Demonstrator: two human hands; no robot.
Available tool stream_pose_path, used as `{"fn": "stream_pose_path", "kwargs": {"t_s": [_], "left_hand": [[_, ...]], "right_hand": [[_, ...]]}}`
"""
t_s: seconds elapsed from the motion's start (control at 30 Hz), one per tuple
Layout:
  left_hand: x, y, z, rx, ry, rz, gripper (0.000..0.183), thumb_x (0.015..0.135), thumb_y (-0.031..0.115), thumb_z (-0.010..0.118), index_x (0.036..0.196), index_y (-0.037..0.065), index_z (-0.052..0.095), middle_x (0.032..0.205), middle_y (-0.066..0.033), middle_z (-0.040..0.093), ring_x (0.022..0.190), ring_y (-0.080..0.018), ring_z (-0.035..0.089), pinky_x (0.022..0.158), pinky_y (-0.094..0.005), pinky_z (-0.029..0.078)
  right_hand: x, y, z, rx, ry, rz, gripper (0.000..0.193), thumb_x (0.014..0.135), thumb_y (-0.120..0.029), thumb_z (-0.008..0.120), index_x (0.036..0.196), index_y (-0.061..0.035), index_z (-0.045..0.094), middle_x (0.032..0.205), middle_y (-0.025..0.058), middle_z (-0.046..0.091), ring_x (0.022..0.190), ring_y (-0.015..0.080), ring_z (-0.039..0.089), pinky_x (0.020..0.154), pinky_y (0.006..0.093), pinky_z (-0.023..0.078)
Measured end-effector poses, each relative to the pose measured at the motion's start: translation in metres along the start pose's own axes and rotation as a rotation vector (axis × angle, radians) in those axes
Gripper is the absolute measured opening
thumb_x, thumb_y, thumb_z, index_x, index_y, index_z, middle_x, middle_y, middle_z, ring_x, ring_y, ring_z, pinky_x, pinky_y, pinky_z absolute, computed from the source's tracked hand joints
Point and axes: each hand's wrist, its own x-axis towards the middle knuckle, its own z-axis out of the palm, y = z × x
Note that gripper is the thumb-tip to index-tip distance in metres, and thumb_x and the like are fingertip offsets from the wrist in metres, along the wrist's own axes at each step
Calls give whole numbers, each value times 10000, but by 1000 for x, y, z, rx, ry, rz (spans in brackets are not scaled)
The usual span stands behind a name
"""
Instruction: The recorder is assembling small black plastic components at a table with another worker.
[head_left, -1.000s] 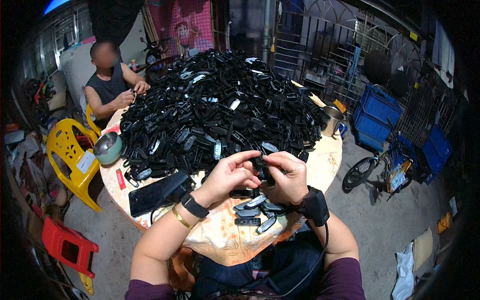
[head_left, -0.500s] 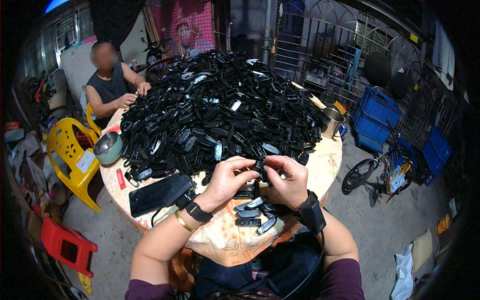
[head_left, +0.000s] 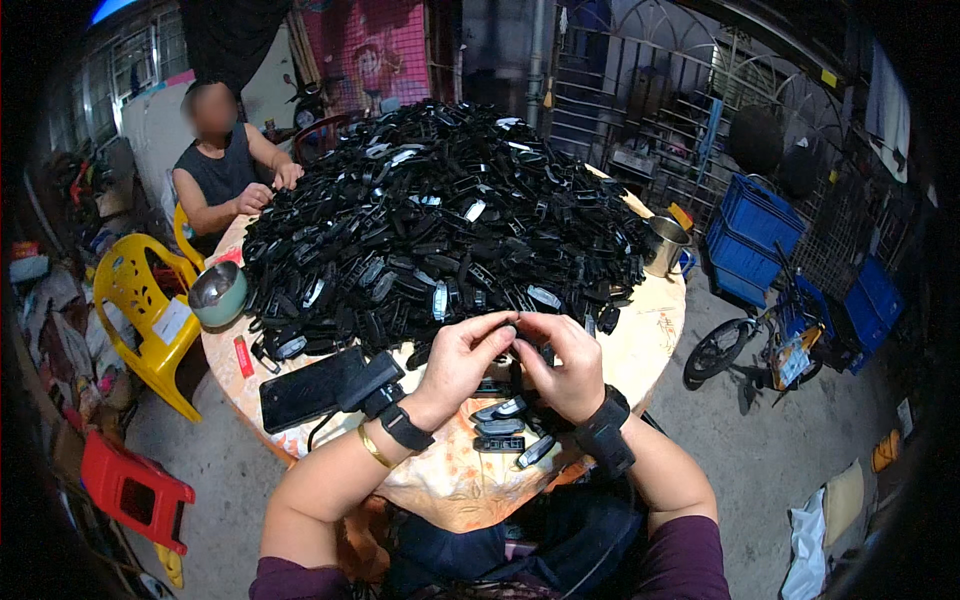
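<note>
A large heap of small black plastic parts (head_left: 440,220) covers most of a round table (head_left: 650,330). My left hand (head_left: 462,356) and my right hand (head_left: 568,364) meet just in front of the heap, fingertips pinched together on one small black part (head_left: 518,340). Below my hands lies a small group of several finished black parts (head_left: 505,425) on the table's near edge. A black band is on each wrist, and a gold bangle on the left one.
A black phone (head_left: 312,388) lies at my left. A green bowl (head_left: 219,293) and a red lighter (head_left: 243,356) sit at the table's left edge, a metal mug (head_left: 664,245) at its right. Another person (head_left: 222,170) works across the table. Yellow chair (head_left: 140,310), red stool (head_left: 135,490), blue crates (head_left: 760,240).
My hands have shifted slightly and kept working the small part between the fingertips. The other person's hands moved a little at the heap's far side.
</note>
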Motion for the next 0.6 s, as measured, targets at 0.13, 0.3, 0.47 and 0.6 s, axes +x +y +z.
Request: {"fn": "stream_pose_path", "kwargs": {"t_s": [0.13,0.3,0.47,0.6], "left_hand": [[3,3,-8,-228,-15,-126,259,891,83,550,1130,-7,590,989,-52,643,882,-84,579,770,-227,477],[5,9,-15,-231,-91,-104,239,876,62,558,1100,-1,612,989,-57,646,878,-87,581,784,-225,467],[1,14,-18,-91,-112,-25,217,870,35,547,1068,-12,623,983,-74,649,869,-105,596,771,-242,484],[10,28,-21,63,-163,-76,233,867,60,568,1081,-22,607,976,-74,648,829,-114,612,734,-250,513]], "right_hand": [[-6,12,1,187,-118,297,303,750,-101,695,1008,13,585,854,119,627,755,199,619,663,280,494],[-7,16,-2,406,-304,436,280,780,-171,695,984,10,629,909,132,652,774,184,633,677,278,490],[-5,8,-6,194,-237,190,280,776,-174,696,964,27,641,880,154,653,757,209,641,662,299,489],[10,19,-18,409,-530,423,288,794,-175,679,994,27,631,900,155,651,781,191,636,679,287,491]]}}
